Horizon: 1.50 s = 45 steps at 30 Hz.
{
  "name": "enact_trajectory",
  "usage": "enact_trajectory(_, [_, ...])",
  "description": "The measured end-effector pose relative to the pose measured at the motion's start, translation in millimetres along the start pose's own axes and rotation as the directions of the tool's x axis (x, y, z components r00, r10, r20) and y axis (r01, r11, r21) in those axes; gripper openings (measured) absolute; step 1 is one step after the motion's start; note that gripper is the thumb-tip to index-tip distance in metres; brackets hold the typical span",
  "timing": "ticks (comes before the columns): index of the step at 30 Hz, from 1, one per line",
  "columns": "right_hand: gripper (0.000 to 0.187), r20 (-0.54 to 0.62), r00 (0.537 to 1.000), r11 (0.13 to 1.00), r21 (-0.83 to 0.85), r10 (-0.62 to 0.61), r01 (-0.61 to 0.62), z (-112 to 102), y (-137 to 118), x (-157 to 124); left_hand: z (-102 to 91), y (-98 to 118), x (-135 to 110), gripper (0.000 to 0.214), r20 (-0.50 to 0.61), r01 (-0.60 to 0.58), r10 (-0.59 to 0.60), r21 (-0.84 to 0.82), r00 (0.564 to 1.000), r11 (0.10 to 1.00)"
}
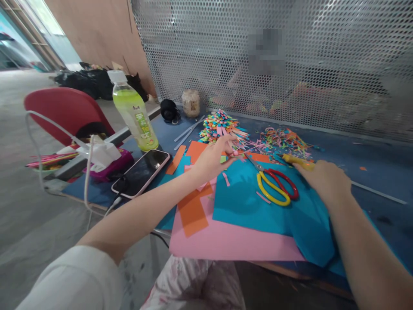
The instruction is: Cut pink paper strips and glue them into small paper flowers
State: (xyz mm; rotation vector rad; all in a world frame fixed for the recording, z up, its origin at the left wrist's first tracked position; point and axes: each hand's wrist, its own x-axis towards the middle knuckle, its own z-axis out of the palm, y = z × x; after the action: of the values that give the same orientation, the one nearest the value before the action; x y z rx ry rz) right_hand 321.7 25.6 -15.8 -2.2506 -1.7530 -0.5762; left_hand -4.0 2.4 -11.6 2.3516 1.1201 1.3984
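Observation:
My left hand [214, 157] is closed in a pinch over the coloured sheets, with a small pink strip [237, 153] at its fingertips. In my right hand [327, 183] is a yellow glue gun [300, 162], its nose pointing left. A long pale stick [379, 192] extends behind that hand, in line with the gun. Scissors [274, 186] with one yellow and one red handle lie between my hands on a blue sheet [248, 211]. Under it are a pink sheet [226, 247] and orange pieces [193, 215]. Beyond my left hand rises a heap of multicoloured fringed pieces [219, 125].
Thin coloured scraps [284, 140] lie near the perforated metal panel [206, 47]. On the left are a phone [142, 172], a green drink bottle [135, 116], a purple tissue box [109, 165] and a white cable [86, 176]. Pale sticks [187, 134] and a jar [191, 103] stand farther back.

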Motion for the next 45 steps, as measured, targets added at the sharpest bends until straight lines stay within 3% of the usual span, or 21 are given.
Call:
enact_trajectory(1, [0.052,-0.067,0.997,1.000,0.002,-0.022,0.022,-4.1,-3.8,-1.8,1.0,1.9,-0.7,0.045,0.006,0.043,-0.042,-0.058,0.999,0.997])
enact_trajectory(3, [0.036,-0.207,0.957,0.971,0.081,-0.203,0.224,-17.8,-15.4,-8.0,3.9,5.3,-2.3,0.050,0.026,0.117,-0.115,-0.163,0.993,0.980])
enact_trajectory(4, [0.028,-0.289,0.907,0.926,0.129,-0.307,0.355,-26.2,-22.9,-12.9,5.6,6.6,-2.9,0.052,0.041,0.147,-0.141,-0.210,0.989,0.967])
enact_trajectory(6, [0.017,-0.445,0.757,0.766,0.209,-0.479,0.608,-42.9,-40.2,-26.4,9.2,8.7,-4.2,0.054,0.085,0.191,-0.173,-0.282,0.981,0.940])
enact_trajectory(7, [0.015,-0.510,0.700,0.693,0.249,-0.500,0.677,-50.1,-49.3,-34.7,10.8,9.5,-4.9,0.055,0.104,0.206,-0.182,-0.308,0.978,0.929])
enact_trajectory(9, [0.026,-0.570,0.608,0.551,0.297,-0.552,0.779,-60.1,-66.0,-51.8,13.2,10.9,-6.2,0.056,0.136,0.228,-0.191,-0.346,0.972,0.910])
enact_trajectory(11, [0.039,-0.575,0.565,0.469,0.325,-0.592,0.822,-64.1,-78.2,-65.5,14.4,12.4,-7.7,0.055,0.162,0.240,-0.191,-0.374,0.968,0.896])
enact_trajectory(20, [0.047,-0.528,0.634,0.526,0.362,-0.565,0.770,-62.8,-84.6,-75.5,12.4,19.6,-12.6,0.056,0.234,0.244,-0.163,-0.380,0.958,0.892])
enact_trajectory(24, [0.045,-0.534,0.640,0.537,0.359,-0.553,0.763,-63.4,-86.1,-76.3,12.1,21.5,-14.6,0.055,0.223,0.201,-0.127,-0.352,0.966,0.914])
enact_trajectory(28, [0.045,-0.541,0.656,0.534,0.391,-0.526,0.750,-60.9,-87.2,-77.3,10.3,23.2,-15.0,0.053,0.175,0.111,-0.064,-0.273,0.982,0.955])
enact_trajectory(34, [0.051,-0.544,0.668,0.496,0.449,-0.508,0.743,-62.0,-88.9,-78.7,8.0,20.0,-14.5,0.045,0.172,-0.107,0.120,-0.085,0.978,0.991])
enact_trajectory(39, [0.047,-0.555,0.661,0.480,0.456,-0.504,0.749,-64.8,-89.3,-77.7,9.9,13.7,-15.9,0.035,0.123,-0.298,0.287,0.090,0.950,0.950])
enact_trajectory(45, [0.038,-0.566,0.663,0.407,0.524,-0.490,0.748,-66.5,-88.5,-79.6,6.5,14.1,-13.3,0.035,0.082,-0.425,0.418,0.153,0.905,0.892])
